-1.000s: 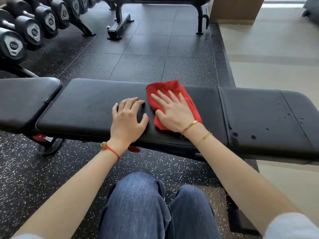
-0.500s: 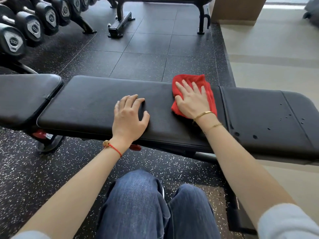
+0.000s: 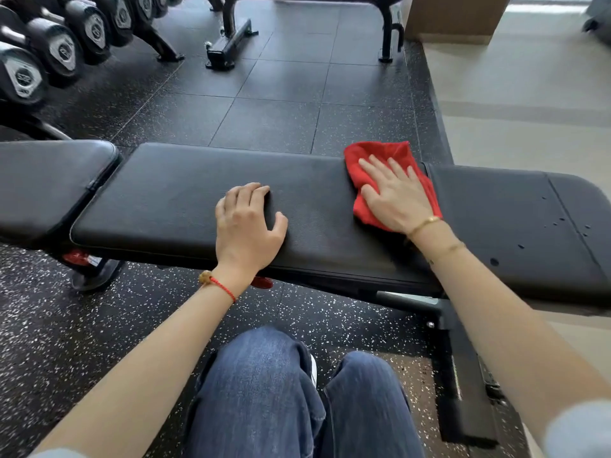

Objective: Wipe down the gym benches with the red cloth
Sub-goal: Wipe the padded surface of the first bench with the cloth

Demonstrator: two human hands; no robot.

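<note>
A black padded gym bench [image 3: 172,200] runs across the view in front of my knees. The red cloth [image 3: 367,157] lies on the right end of its long middle pad, by the seam to the right pad [image 3: 502,219]. My right hand [image 3: 396,196] presses flat on the cloth with straight, spread fingers. My left hand [image 3: 246,226] rests on the middle pad near its front edge, fingers bent down onto the padding, holding nothing. Small dark droplets dot the right pad.
A rack of dumbbells [image 3: 59,51] stands at the back left. A second bench frame [image 3: 231,44] stands on the rubber floor behind. The bench's base foot [image 3: 463,385] sits by my right knee. Pale flooring [image 3: 529,104] starts at the right.
My right hand has slid the red cloth rightward and toward the far edge, from the pad's middle to its right end. The left hand has stayed in place.
</note>
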